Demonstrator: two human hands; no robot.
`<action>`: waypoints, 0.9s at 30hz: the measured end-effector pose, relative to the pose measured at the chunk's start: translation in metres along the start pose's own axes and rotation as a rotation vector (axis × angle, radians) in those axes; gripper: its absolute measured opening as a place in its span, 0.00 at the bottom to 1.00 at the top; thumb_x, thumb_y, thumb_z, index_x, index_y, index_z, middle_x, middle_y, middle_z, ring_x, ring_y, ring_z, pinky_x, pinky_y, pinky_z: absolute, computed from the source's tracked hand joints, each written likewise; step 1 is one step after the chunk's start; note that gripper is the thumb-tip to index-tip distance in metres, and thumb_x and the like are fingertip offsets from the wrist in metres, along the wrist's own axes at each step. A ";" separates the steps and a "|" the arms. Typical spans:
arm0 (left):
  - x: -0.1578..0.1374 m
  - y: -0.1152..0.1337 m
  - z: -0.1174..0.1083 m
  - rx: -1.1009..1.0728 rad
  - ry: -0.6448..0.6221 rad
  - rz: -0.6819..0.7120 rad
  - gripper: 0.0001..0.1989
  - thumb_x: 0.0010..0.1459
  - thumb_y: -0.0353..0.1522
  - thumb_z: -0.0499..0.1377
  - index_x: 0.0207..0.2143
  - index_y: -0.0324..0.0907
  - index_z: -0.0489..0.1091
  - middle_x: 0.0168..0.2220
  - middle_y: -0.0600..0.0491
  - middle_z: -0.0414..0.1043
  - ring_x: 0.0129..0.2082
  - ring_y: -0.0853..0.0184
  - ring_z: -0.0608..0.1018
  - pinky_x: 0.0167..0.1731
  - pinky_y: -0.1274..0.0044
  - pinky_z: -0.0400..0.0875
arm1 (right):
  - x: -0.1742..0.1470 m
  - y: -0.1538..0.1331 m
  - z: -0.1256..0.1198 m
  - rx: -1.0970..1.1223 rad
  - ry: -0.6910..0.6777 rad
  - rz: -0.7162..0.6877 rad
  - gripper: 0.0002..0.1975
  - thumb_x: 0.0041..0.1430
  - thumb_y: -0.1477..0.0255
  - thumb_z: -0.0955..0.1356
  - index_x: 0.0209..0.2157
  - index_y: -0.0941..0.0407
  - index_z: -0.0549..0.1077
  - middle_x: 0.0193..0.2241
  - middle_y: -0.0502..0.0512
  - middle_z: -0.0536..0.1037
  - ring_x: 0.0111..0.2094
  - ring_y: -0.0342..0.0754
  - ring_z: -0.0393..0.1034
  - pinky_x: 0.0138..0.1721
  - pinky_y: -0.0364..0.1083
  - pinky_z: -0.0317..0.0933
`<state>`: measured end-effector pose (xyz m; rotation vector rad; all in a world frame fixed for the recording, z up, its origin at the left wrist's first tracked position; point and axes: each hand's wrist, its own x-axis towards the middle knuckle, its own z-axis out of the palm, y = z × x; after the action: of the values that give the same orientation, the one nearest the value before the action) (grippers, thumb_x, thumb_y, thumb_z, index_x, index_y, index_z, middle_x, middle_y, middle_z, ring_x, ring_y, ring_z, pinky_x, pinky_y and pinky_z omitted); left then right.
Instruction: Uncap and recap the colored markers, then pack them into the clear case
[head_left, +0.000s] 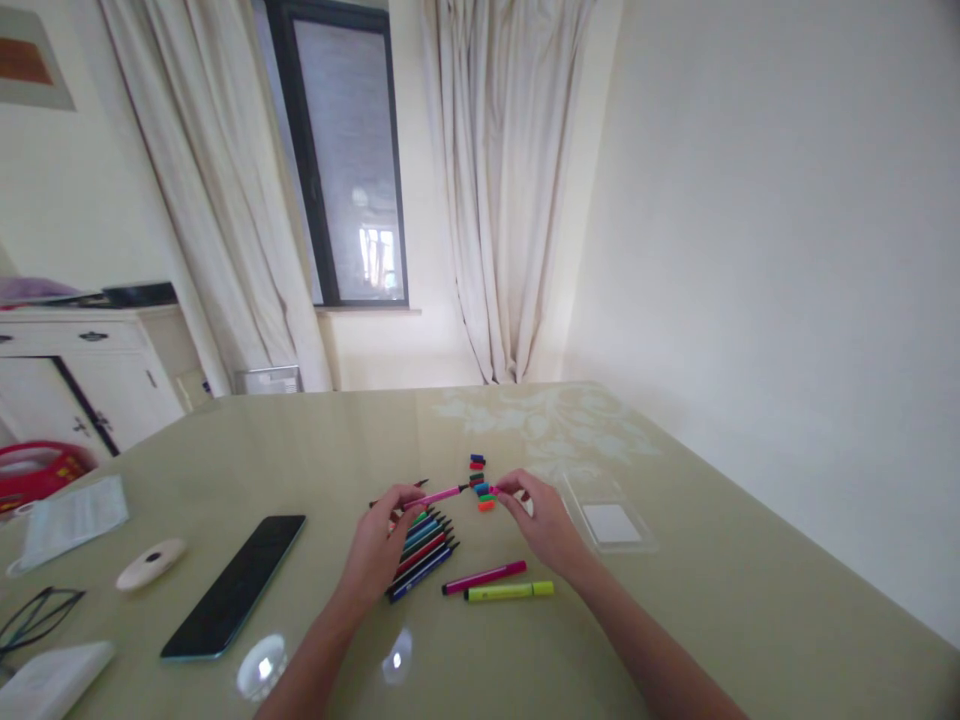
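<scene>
My left hand [394,525] pinches a pink marker pen [441,496], its bare dark tip pointing right. A small pink cap [493,490] is between the fingertips of my right hand [536,515], a short way from that tip. Beneath and beside my left hand lies a row of uncapped markers [424,550] in several colours, tips to the right. Loose caps [478,480] in blue, red, green and orange lie in a line between my hands. Nearer to me are a capped magenta marker [484,577] and a capped yellow-green marker [510,592].
Right of my hand lies a clear plastic case [611,525] with a white card. On the left are a black phone [236,585], a pale oval object [150,565], a face mask [75,520], glasses [37,615] and a clear round object [261,667]. A wall borders the table's right.
</scene>
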<state>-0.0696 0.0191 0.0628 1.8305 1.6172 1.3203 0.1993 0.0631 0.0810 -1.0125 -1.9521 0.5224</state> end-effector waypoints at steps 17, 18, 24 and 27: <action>-0.017 0.027 0.012 -0.150 -0.124 -0.034 0.14 0.64 0.43 0.59 0.42 0.45 0.79 0.39 0.52 0.82 0.39 0.59 0.82 0.41 0.71 0.78 | -0.018 -0.024 -0.010 0.213 0.055 -0.046 0.08 0.65 0.63 0.71 0.39 0.52 0.80 0.36 0.55 0.81 0.36 0.49 0.74 0.42 0.47 0.69; -0.018 0.027 0.012 -0.152 -0.125 -0.043 0.14 0.63 0.43 0.60 0.42 0.45 0.79 0.39 0.52 0.83 0.39 0.59 0.82 0.41 0.71 0.78 | -0.018 -0.023 -0.010 0.221 0.044 -0.037 0.08 0.65 0.63 0.71 0.39 0.52 0.81 0.36 0.54 0.81 0.36 0.49 0.74 0.42 0.47 0.69; -0.021 0.026 0.013 -0.239 -0.148 -0.103 0.15 0.60 0.44 0.62 0.42 0.45 0.82 0.38 0.51 0.84 0.38 0.59 0.84 0.40 0.72 0.78 | -0.018 -0.018 -0.012 0.326 0.024 0.040 0.07 0.61 0.63 0.74 0.35 0.52 0.83 0.32 0.53 0.83 0.34 0.48 0.76 0.39 0.46 0.69; -0.023 0.029 0.015 -0.208 -0.172 -0.109 0.16 0.60 0.44 0.62 0.41 0.46 0.82 0.36 0.51 0.83 0.36 0.60 0.83 0.38 0.74 0.77 | -0.019 -0.018 -0.012 0.311 -0.004 0.039 0.08 0.61 0.62 0.74 0.35 0.52 0.83 0.32 0.53 0.83 0.33 0.48 0.76 0.38 0.45 0.69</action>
<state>-0.0380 -0.0054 0.0687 1.6593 1.4125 1.1999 0.2073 0.0374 0.0901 -0.8518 -1.7878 0.8212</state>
